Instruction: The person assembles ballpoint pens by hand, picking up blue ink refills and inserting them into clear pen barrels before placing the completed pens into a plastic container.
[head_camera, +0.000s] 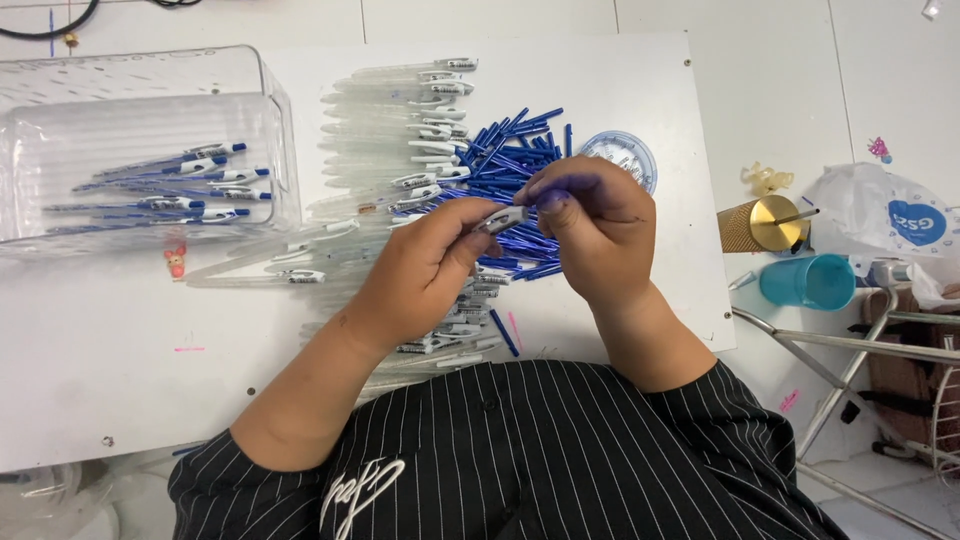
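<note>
Left hand (425, 270) pinches a clear pen barrel (503, 218) above the blue refill pile (515, 160); right hand (590, 225) fingers close on its tip. Judged light, stiff, slippery; grip mid-barrel.

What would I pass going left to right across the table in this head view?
Clear plastic bin holding finished pens → row of clear pen barrels → pile of blue refills → round clear lid → gold cup → teal cup → white plastic bag.
</note>
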